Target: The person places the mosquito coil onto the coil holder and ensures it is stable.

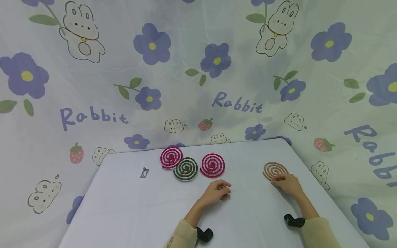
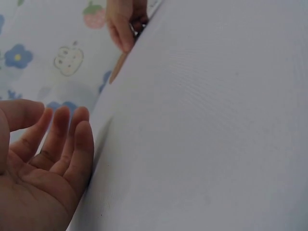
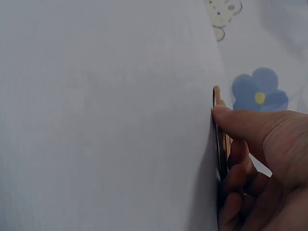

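Observation:
A tan mosquito coil [image 1: 274,170] is at the right side of the white table, its near edge pinched between the thumb and fingers of my right hand [image 1: 289,185]. Seen edge-on in the right wrist view, the coil [image 3: 216,96] has the thumb lying along it; whether it touches the table is hard to tell. My left hand [image 1: 215,192] holds nothing and stays near the table's middle, fingers loosely bent. Beyond it lie a pink coil [image 1: 212,165] and a dark green coil [image 1: 185,169], which meets or overlaps a second pink coil [image 1: 171,157].
A small metal coil stand [image 1: 144,173] lies left of the coils. Behind the white table [image 1: 124,206] hangs a cloth printed with flowers and rabbits. Black wrist devices [image 1: 294,220] sit at both sleeves.

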Demonstrator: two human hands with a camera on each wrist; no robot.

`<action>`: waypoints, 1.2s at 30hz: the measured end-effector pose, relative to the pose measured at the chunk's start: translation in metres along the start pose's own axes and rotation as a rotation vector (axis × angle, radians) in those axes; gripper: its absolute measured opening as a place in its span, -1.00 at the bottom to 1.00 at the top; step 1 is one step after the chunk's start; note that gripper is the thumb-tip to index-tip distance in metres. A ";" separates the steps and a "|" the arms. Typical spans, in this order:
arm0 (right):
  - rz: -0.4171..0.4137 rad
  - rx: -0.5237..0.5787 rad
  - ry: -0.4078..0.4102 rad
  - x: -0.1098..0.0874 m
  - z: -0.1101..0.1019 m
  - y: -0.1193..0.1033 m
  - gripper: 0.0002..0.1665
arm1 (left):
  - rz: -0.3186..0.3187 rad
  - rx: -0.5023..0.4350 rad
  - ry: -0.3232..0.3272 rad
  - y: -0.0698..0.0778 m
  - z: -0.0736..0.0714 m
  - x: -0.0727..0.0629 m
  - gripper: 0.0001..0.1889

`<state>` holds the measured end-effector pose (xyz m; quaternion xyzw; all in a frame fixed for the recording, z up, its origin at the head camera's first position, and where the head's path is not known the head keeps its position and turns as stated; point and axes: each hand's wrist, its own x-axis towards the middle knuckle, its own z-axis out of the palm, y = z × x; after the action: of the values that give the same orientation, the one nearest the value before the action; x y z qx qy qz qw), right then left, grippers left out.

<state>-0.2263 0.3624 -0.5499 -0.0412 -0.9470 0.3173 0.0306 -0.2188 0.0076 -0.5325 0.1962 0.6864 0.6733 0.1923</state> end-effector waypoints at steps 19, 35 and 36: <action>-0.080 0.066 -0.049 -0.003 0.029 -0.031 -0.87 | -0.064 -0.047 0.006 -0.024 0.011 0.016 -0.78; -0.098 0.098 -0.097 -0.011 0.046 -0.057 -0.90 | -0.056 -0.041 -0.007 -0.022 0.020 0.023 -0.76; -0.100 0.100 -0.101 -0.011 0.047 -0.059 -0.90 | -0.057 -0.042 -0.010 -0.021 0.020 0.023 -0.76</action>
<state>-0.2226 0.2865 -0.5526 0.0239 -0.9312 0.3637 0.0005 -0.2279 0.0361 -0.5543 0.1756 0.6767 0.6807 0.2189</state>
